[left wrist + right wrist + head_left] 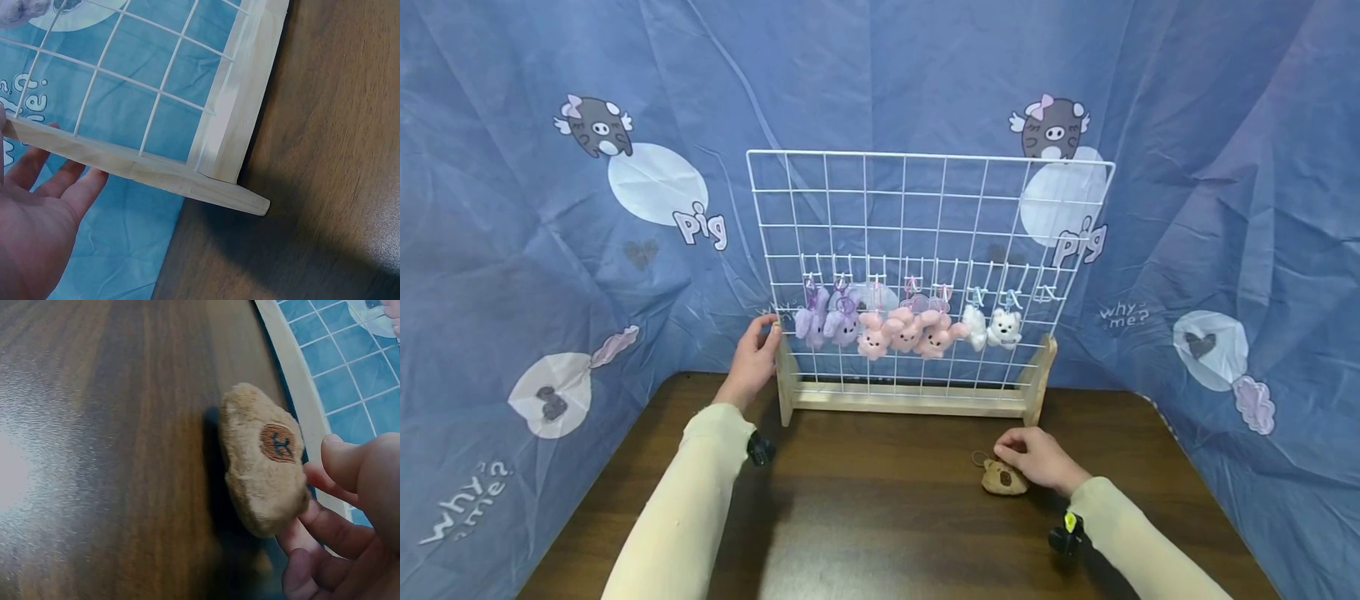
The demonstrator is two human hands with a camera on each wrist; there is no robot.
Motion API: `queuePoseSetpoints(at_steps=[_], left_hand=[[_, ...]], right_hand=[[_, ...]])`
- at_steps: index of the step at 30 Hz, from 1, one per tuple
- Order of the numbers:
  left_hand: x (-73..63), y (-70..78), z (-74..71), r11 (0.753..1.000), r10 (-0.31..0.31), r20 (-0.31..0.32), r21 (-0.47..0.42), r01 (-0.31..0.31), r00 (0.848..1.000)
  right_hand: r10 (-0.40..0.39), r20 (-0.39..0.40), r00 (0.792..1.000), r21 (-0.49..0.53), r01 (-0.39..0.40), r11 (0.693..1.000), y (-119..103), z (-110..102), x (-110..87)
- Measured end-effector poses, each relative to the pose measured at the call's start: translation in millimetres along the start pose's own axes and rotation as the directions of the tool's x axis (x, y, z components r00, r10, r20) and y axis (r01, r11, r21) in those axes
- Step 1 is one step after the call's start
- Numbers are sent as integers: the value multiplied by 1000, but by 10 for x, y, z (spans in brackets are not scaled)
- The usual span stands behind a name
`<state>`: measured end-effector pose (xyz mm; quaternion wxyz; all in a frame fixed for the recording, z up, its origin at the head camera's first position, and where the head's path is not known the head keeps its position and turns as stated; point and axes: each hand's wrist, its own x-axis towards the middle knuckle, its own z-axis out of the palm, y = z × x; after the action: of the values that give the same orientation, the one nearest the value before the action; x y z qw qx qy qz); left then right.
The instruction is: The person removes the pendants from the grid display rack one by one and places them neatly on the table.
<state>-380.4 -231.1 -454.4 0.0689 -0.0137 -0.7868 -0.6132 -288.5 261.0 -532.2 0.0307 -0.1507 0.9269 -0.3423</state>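
Blue cloth [865, 67], printed with pigs and lettering, backs the bench, and brown wooden table [850, 517] spreads below and between your two hands. Your left hand [752, 362] grips the wooden upright [786, 379] at the rack's left end: thumb on one side, fingers behind, spaced slightly apart. To the right of those fingers rises the white wire grid [925, 157], its wooden base bar [910, 402] running low toward the far upright.

Hung from hooks, counting away from your left fingers: two purple plush charms [844, 325], then three pink plush charms [874, 337], then two white plush charms [1003, 329]. All seven sit above your right hand's level.

Your right hand [1041, 458] is down at the tabletop, in front of the rack. Just left of its fingers, and touching them, is the tan plush [256, 475]; a brown patch [279, 443] with dark stitching shows on it. Its thin loop [977, 457] lies on the side away from your palm. Your right fingers are bent against its edge, thumb apart in the wrist view; with the fingertips partly hidden, you cannot tell whether they pinch it.
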Motion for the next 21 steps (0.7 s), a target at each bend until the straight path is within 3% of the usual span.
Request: queuePoseSetpoints(at_steps=[6, 14, 21], left_hand=[[9, -4, -7, 1000, 1, 1, -6, -1, 1000], [11, -23, -2, 1000, -2, -6, 14, 2, 1000], [7, -28, -16, 998, 16, -10, 62, -16, 1000]], right_hand=[[4, -5, 1000, 29, -4, 1000, 0, -72, 30], [72, -17, 997, 142, -69, 987, -41, -187, 54], [49, -108, 993, 134, -35, 990, -144, -341, 127]])
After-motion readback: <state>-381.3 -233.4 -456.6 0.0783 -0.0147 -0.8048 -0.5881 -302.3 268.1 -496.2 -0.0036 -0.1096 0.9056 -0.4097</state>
